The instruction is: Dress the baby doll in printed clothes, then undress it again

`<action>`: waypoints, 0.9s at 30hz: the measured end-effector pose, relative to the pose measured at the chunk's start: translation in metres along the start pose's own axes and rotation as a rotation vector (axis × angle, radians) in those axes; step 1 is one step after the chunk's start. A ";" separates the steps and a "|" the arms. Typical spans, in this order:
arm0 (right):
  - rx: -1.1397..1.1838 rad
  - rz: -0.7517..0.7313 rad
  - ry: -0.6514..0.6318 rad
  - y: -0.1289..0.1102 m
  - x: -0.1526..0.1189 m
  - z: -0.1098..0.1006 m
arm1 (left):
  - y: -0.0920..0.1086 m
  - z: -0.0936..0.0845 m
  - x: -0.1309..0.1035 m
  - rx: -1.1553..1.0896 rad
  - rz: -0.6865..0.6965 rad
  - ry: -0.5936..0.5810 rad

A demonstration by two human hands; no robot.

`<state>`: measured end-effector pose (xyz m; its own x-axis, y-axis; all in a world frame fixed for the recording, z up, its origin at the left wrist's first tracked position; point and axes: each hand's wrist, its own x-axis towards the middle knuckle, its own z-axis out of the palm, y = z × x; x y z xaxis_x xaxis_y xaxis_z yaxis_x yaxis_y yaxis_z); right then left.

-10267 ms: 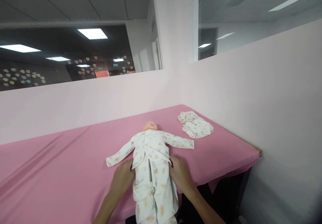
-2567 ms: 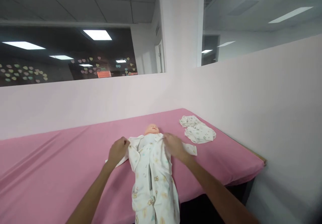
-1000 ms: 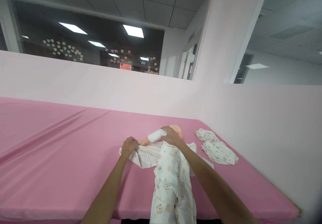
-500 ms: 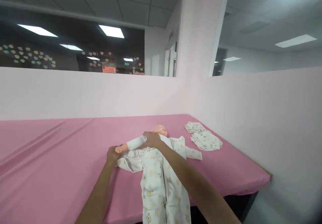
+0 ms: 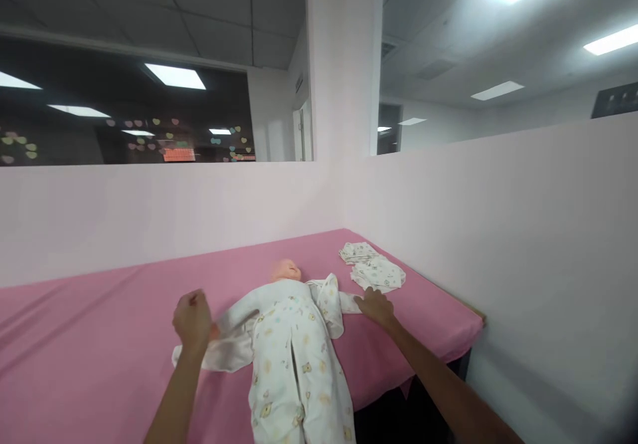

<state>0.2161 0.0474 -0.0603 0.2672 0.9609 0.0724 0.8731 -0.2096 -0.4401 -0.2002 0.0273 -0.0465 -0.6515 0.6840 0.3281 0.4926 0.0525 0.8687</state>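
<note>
A baby doll [image 5: 288, 270] lies on its back on the pink-covered table, head towards the wall. It wears a white long-sleeved top, with patterned trousers [image 5: 279, 364] over its lower body. My left hand [image 5: 193, 318] is curled closed just above the doll's hand at the left, with nothing visible in it. A loose white cloth part of a garment [image 5: 226, 354] lies under that doll arm. On the other side, my right hand [image 5: 376, 306] pinches the cuff end of a white sleeve [image 5: 350, 303] stretched out from the doll; its fingertips are partly hidden.
Folded white patterned clothes [image 5: 377, 273] lie at the back right of the pink sheet [image 5: 149, 304]. Low pale walls [image 5: 438, 218] with windows above border the table at the back and right. The table's front right corner [image 5: 482, 321] is at the right.
My left hand has let go of the doll's hand and lifted slightly. My right hand has moved from the doll's shoulder to the sleeve at right. The view has turned right.
</note>
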 end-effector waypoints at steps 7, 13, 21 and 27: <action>0.055 -0.076 -0.079 -0.010 0.011 0.020 | 0.106 0.093 -0.083 0.252 0.701 -0.648; 0.101 -0.080 -0.040 0.014 0.031 -0.015 | 0.121 0.121 -0.104 0.677 0.830 -0.820; 0.045 0.211 0.195 0.063 0.029 -0.027 | 0.127 0.117 -0.106 0.903 0.890 -0.804; 0.038 -0.072 0.364 0.001 -0.005 0.030 | 0.130 0.149 -0.120 0.931 0.982 -0.819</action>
<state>0.2032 0.0475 -0.0882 0.3391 0.8445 0.4145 0.8809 -0.1304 -0.4550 0.0282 0.0602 -0.0282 0.4452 0.8938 0.0538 0.8853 -0.4303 -0.1766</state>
